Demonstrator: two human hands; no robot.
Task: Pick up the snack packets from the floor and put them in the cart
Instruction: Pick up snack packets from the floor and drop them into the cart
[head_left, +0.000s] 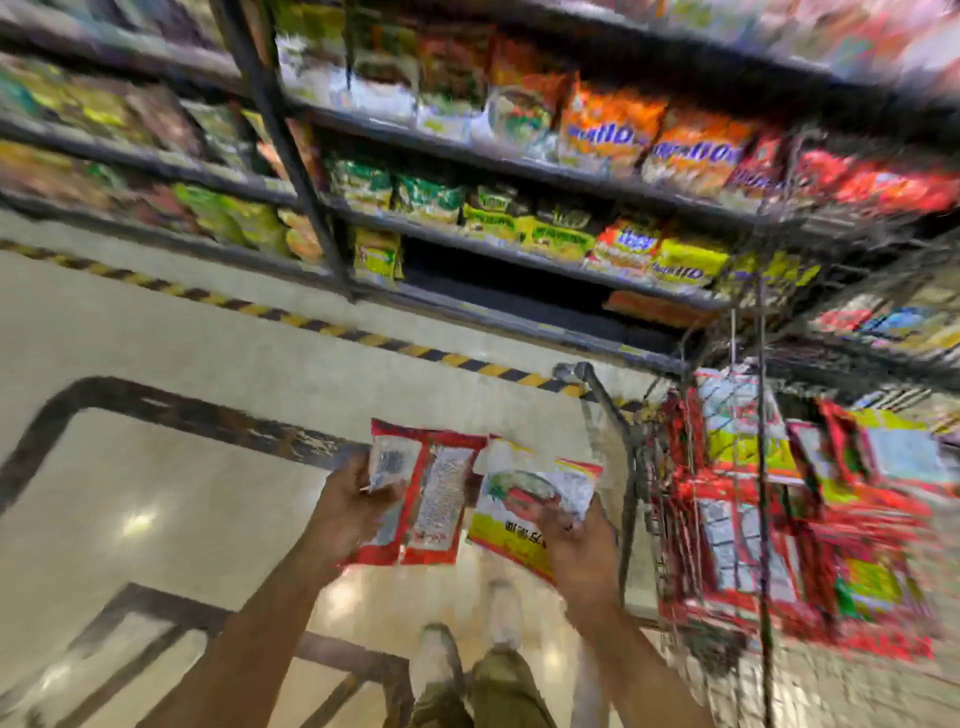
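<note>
"Head view is smeared with blur, but the hands read well enough. What has each got?"

"The left hand (348, 512) grips a red packet (439, 499) by its left edge, fingers curled round the film. The right hand (576, 540) pinches a white-and-yellow packet (519, 540) low on its right side. Both packets are off the floor (156, 493), held up in front of the person. Their inner edges meet or overlap between the hands; I cannot tell which."

"And the cart?"

"The cart (630, 499) stands just to the right of the right hand, its wire side nearest. A heap of packets (753, 525), mostly red, lies inside it. Beyond the hands are stocked shelves (519, 176); below them, the person's shoes (436, 654). No packet shows on the floor around the hands."

"How will these things handle?"

"Light, I judge, and soft: thin crinkly film with air and loose contents inside. They flop from an edge hold, and glossy film can slip through a loose pinch. Squeezing the middle risks crushing what is inside, so the sealed edge or a corner is the place to hold, much as both hands do."

"So what does the drop call for?"

"Probably a swing to the right, over the wire rim, the right hand's packet first since it is nearer. Release above the heap, not against the wire, or a packet may catch and slide back out."
</note>
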